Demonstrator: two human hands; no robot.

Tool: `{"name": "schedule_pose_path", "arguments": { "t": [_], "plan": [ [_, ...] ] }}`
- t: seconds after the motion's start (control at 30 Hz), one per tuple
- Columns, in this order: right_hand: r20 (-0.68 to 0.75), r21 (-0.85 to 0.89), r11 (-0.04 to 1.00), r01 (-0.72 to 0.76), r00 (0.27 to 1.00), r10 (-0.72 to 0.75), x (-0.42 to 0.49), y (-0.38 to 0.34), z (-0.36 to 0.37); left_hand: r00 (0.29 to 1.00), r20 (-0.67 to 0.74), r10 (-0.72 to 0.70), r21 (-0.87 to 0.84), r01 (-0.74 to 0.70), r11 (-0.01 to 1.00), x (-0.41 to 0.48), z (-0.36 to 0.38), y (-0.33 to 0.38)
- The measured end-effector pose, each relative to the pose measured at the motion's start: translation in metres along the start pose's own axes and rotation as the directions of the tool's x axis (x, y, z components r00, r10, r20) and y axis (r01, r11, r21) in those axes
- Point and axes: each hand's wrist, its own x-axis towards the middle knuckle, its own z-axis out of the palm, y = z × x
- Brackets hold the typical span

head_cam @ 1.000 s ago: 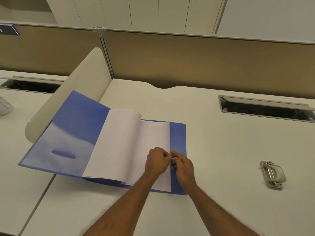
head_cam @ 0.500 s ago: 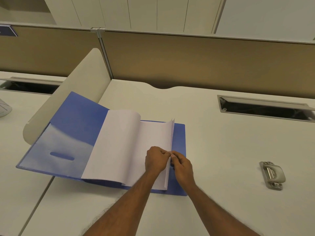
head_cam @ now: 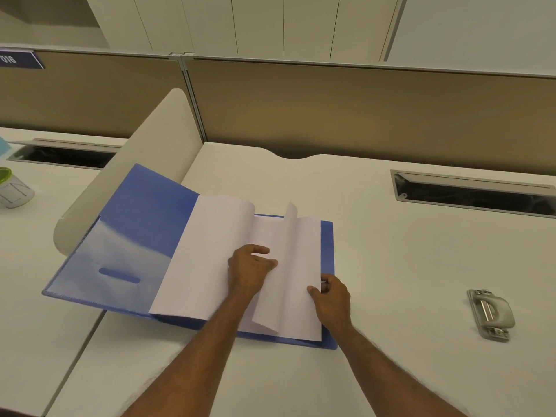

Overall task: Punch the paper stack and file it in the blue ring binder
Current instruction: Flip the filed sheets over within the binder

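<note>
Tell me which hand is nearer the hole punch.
Right. The right hand grips the paper's right edge, the side toward the hole punch; the left hand rests farther left, mid-page on the binder.

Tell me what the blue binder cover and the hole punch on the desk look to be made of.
Blue binder: most likely thin, semi-translucent plastic with a soft sheen; light shows through the inner pocket and the cover flexes up against the divider.

Hole punch: looks like grey painted or moulded casing, metal or plastic is unclear, with a shiny bare-metal bar in the handle slot.
</note>
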Motion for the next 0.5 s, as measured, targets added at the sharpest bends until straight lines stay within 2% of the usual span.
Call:
{"name": "schedule_pose_path", "arguments": {
  "t": [0.13,0.3,0.4,0.5],
  "plan": [
    [-0.012,0.005,1.0,0.01,1.0,-0.01,0.003,0.002,-0.002,0.997,-0.075,0.034,0.017,-0.032,0.999,0.011,-0.045,-0.004],
    [-0.033,-0.002,1.0,0.007,0.999,-0.007,0.005,0.004,-0.001,0.955,-0.258,0.145,0.215,-0.09,0.972,0.027,-0.107,-0.012],
    [-0.034,-0.02,1.0,0.007,0.999,-0.007,0.006,0.005,-0.001,0.916,-0.311,0.253,0.404,-0.114,0.908,0.033,-0.128,-0.022],
    [-0.031,-0.045,0.999,0.007,0.999,-0.008,0.007,0.005,-0.001,0.897,-0.268,0.351,0.584,-0.139,0.8,0.041,-0.135,-0.03]
  ]
}}
